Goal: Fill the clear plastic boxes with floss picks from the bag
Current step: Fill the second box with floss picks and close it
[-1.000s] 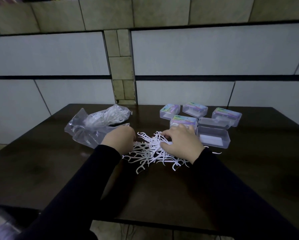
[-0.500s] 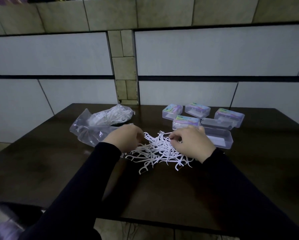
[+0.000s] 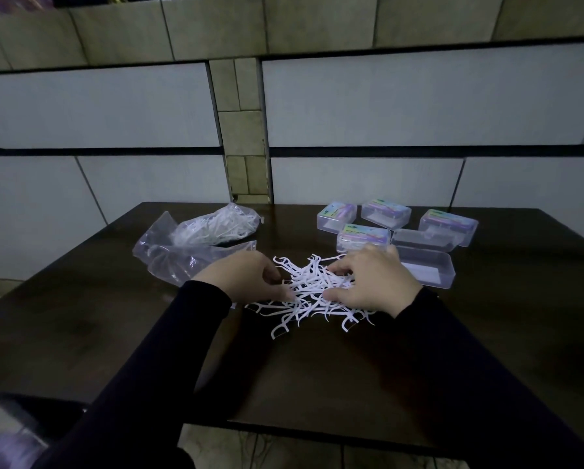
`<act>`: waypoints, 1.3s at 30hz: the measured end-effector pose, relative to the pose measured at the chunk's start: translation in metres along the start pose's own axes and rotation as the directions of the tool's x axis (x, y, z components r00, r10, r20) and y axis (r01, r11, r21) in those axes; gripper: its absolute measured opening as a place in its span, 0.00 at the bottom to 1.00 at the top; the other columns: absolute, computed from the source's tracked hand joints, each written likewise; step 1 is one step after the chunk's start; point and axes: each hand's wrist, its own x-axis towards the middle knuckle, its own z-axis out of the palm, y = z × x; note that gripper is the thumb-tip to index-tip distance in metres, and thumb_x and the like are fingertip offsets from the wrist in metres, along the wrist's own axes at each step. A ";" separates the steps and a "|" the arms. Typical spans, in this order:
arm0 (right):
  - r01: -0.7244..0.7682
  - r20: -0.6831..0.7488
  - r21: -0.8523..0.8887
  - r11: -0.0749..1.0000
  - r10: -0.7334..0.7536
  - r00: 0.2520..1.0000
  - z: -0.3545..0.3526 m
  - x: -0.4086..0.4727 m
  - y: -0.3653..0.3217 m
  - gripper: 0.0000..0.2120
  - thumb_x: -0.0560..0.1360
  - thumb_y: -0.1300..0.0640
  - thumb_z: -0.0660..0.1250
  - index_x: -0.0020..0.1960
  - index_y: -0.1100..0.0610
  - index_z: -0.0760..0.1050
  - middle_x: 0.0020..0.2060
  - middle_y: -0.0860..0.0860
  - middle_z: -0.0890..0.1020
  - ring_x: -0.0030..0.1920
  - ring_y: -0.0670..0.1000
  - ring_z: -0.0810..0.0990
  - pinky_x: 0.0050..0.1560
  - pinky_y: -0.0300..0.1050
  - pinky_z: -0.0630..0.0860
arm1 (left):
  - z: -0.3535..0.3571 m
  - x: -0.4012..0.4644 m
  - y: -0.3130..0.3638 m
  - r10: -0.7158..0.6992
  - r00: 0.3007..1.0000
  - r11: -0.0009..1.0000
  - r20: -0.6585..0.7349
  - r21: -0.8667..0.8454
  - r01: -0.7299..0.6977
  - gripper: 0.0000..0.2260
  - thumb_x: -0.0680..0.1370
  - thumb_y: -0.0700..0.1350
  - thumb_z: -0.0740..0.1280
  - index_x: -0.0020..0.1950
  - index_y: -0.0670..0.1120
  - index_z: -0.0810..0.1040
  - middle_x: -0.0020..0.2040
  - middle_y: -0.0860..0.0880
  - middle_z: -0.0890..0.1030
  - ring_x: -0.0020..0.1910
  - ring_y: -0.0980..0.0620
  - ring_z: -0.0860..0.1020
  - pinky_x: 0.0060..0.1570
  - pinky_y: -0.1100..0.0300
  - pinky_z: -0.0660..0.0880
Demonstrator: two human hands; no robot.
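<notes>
A loose pile of white floss picks (image 3: 309, 289) lies on the dark table between my hands. My left hand (image 3: 243, 277) sits at the pile's left edge, fingers and thumb curled in on some picks. From the right, my right hand (image 3: 377, 282) covers the pile, its curled fingers and thumb closing round a bunch. Just right of that hand stands an open clear plastic box (image 3: 431, 270) with its lid (image 3: 419, 240) tilted back; I cannot tell what is inside. The clear bag (image 3: 196, 238), still holding picks, lies at the back left.
Several closed clear boxes with coloured labels stand behind the pile: one (image 3: 336, 216), another (image 3: 385, 213), a third (image 3: 448, 226), and the nearest (image 3: 363, 236) touching my right hand's fingers. The table's front edge (image 3: 284, 426) is near me. A tiled wall rises behind.
Both hands have stayed at the pile. My right hand's fingers have spread wider over the picks, and the pile has been drawn closer together between the hands.
</notes>
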 end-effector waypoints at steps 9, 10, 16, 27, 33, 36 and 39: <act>0.023 0.042 -0.010 1.000 -0.023 0.999 -0.005 0.000 0.001 0.19 0.73 0.47 0.65 0.64 0.40 0.72 0.63 0.44 0.75 0.65 0.51 0.65 0.69 0.62 0.54 | 0.005 0.004 0.004 0.060 0.997 0.998 -0.056 0.038 -0.058 0.15 0.76 0.48 0.70 0.62 0.50 0.79 0.60 0.54 0.80 0.56 0.56 0.77 0.55 0.64 0.72; 0.019 0.051 -0.005 1.000 -0.019 0.998 -0.006 0.000 0.000 0.21 0.72 0.50 0.65 0.65 0.40 0.72 0.64 0.45 0.73 0.66 0.52 0.64 0.70 0.63 0.53 | 0.005 0.004 0.004 0.059 0.996 0.997 -0.061 0.047 -0.057 0.14 0.77 0.46 0.68 0.62 0.50 0.79 0.60 0.54 0.80 0.57 0.56 0.77 0.57 0.63 0.73; -0.053 0.015 -0.037 0.998 0.053 0.998 -0.009 -0.002 0.000 0.30 0.72 0.45 0.63 0.73 0.45 0.64 0.71 0.50 0.68 0.72 0.55 0.59 0.70 0.60 0.55 | 0.006 0.008 0.012 0.033 0.998 0.996 -0.048 0.085 -0.029 0.18 0.75 0.60 0.66 0.57 0.49 0.82 0.53 0.51 0.83 0.52 0.53 0.79 0.56 0.54 0.77; -0.121 -0.007 -0.045 0.992 0.121 0.993 0.001 0.007 -0.003 0.18 0.76 0.39 0.62 0.60 0.47 0.77 0.57 0.47 0.79 0.62 0.51 0.72 0.68 0.58 0.58 | 0.010 0.011 0.018 0.036 0.992 0.993 -0.124 0.114 -0.022 0.14 0.76 0.50 0.69 0.61 0.50 0.79 0.59 0.52 0.80 0.58 0.53 0.77 0.61 0.55 0.74; -0.158 0.037 -0.050 0.986 0.160 0.986 0.000 0.011 0.001 0.19 0.77 0.41 0.63 0.61 0.51 0.77 0.55 0.48 0.80 0.60 0.52 0.74 0.65 0.56 0.61 | 0.012 0.014 0.021 0.020 0.987 0.991 -0.160 0.137 0.003 0.15 0.78 0.48 0.67 0.65 0.51 0.77 0.62 0.51 0.78 0.60 0.52 0.76 0.61 0.55 0.74; -0.166 0.038 -0.041 0.985 0.167 0.985 -0.001 0.013 0.003 0.12 0.77 0.44 0.62 0.46 0.51 0.76 0.46 0.49 0.79 0.55 0.53 0.75 0.61 0.55 0.62 | 0.013 0.015 0.023 0.026 0.984 0.990 -0.175 0.143 0.000 0.14 0.78 0.47 0.67 0.63 0.51 0.78 0.61 0.50 0.79 0.59 0.51 0.77 0.60 0.54 0.75; -0.190 0.032 -0.021 0.982 0.190 0.981 -0.002 0.013 0.004 0.13 0.77 0.44 0.63 0.39 0.50 0.72 0.40 0.48 0.76 0.51 0.53 0.75 0.58 0.54 0.62 | 0.012 0.016 0.022 0.040 0.975 0.991 -0.219 0.135 -0.010 0.13 0.77 0.47 0.67 0.61 0.51 0.79 0.59 0.51 0.80 0.58 0.51 0.77 0.58 0.54 0.76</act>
